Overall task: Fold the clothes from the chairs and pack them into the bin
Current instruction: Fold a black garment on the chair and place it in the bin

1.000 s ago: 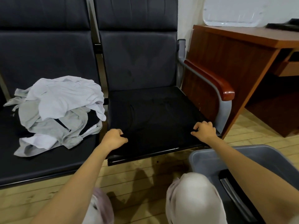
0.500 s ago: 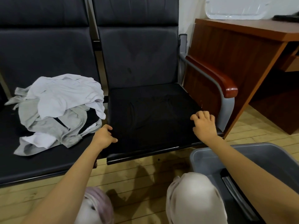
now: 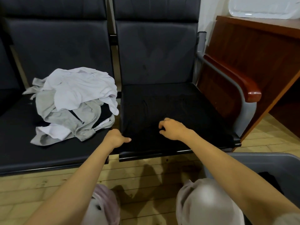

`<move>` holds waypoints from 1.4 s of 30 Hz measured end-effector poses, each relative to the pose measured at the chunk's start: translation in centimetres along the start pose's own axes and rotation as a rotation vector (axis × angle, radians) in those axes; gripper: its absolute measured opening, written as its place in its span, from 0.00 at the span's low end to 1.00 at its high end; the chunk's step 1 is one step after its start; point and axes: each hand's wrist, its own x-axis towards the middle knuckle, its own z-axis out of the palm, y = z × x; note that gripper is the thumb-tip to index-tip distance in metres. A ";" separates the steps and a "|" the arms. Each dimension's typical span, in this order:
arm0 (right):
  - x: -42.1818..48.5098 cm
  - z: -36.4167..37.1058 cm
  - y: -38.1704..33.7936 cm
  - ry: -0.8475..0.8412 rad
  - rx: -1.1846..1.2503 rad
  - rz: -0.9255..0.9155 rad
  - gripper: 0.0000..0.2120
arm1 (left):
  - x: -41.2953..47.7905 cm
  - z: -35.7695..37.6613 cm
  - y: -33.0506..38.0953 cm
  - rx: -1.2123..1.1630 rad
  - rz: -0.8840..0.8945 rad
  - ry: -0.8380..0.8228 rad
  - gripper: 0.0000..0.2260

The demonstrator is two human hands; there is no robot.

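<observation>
A black garment (image 3: 181, 104) lies spread over the seat of the right chair, hard to tell apart from the black cushion. My left hand (image 3: 116, 139) grips its front left edge, fingers curled and thumb lying on the cloth. My right hand (image 3: 172, 129) sits on the middle of the garment near the front, its curled fingers pinching the fabric. A loose pile of white and grey clothes (image 3: 76, 101) lies on the left chair's seat. The grey bin (image 3: 259, 159) stands on the floor at the lower right, with something dark (image 3: 267, 177) inside.
The right chair has a metal arm with a red-brown wooden armrest (image 3: 240, 82). A wooden desk (image 3: 259, 39) stands right beside it, with a white tray (image 3: 263, 7) on top. My knees (image 3: 204, 202) are at the bottom of the view, over the wooden floor.
My right hand moved left from the garment's right front edge to its middle. My left hand stayed at the front left edge. The view has come closer to the seat.
</observation>
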 end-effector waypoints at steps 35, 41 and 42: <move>16.5 -3.3 2.3 0.161 0.662 0.208 0.25 | -1.0 3.5 6.5 -0.337 0.414 -0.035 0.09; 14.3 -3.0 7.9 0.190 0.507 0.238 0.23 | -1.4 7.4 9.5 -0.120 0.423 -0.213 0.13; 13.7 -3.2 8.9 0.220 0.464 0.238 0.22 | -1.5 7.8 10.3 -0.161 0.427 -0.183 0.12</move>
